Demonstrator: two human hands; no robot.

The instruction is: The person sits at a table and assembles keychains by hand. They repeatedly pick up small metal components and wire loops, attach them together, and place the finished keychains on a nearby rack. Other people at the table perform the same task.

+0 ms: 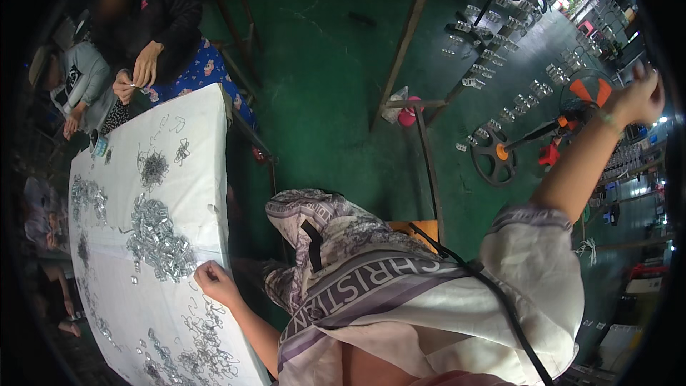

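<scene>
Fittings [156, 237] of silvery metal lie heaped on the white-covered surface [199, 150], just beside the left hand [216, 284]; each looks light, stiff and perhaps slippery, best pinched by its edges. The left fingers curl inward and those of the right hand [639, 99], raised well apart from the surface, bend too; whether either hand grips anything, I cannot tell

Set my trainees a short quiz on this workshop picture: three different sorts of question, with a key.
1. What lies on the white table beside the wearer's left hand?
2. True or false: the wearer's right hand is touching the table.
3. What colour are the fan's blades? A) blue B) orange C) white

Key:
1. A pile of small shiny metal pieces.
2. False; it is raised away from it.
3. B
</scene>
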